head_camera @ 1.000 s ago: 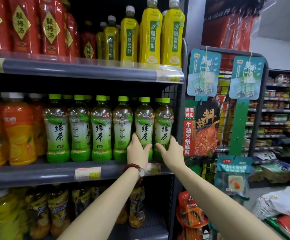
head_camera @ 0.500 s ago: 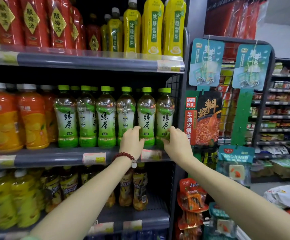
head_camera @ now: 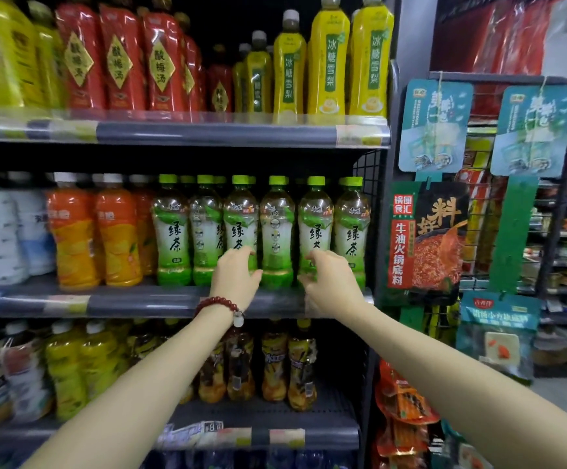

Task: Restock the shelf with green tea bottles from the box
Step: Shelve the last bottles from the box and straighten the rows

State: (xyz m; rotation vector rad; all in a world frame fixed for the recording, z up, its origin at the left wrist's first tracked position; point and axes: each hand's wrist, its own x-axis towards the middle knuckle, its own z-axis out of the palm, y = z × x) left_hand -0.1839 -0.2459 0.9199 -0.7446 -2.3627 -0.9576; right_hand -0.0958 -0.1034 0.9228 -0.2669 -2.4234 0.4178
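Note:
A row of green tea bottles [head_camera: 277, 231] with green caps stands on the middle shelf [head_camera: 140, 301], up against its right end. My left hand [head_camera: 236, 277], with a red bead bracelet on the wrist, curls its fingers over the lower front of the third bottle [head_camera: 240, 218], and its thumb touches the fourth. My right hand [head_camera: 329, 282] grips the lower part of the fifth bottle [head_camera: 316, 221]. The sixth bottle [head_camera: 351, 225] stands just right of that hand. No box is in view.
Orange drink bottles [head_camera: 116, 238] stand left of the green tea. Red and yellow bottles [head_camera: 326, 62] fill the shelf above, dark tea bottles [head_camera: 273, 363] the shelf below. A wire rack with hanging snack packs [head_camera: 431, 242] stands to the right.
Both hands have slid left along the row, from the fifth and sixth bottles to the third and fifth. The view has tilted down, so the lower shelf shows more.

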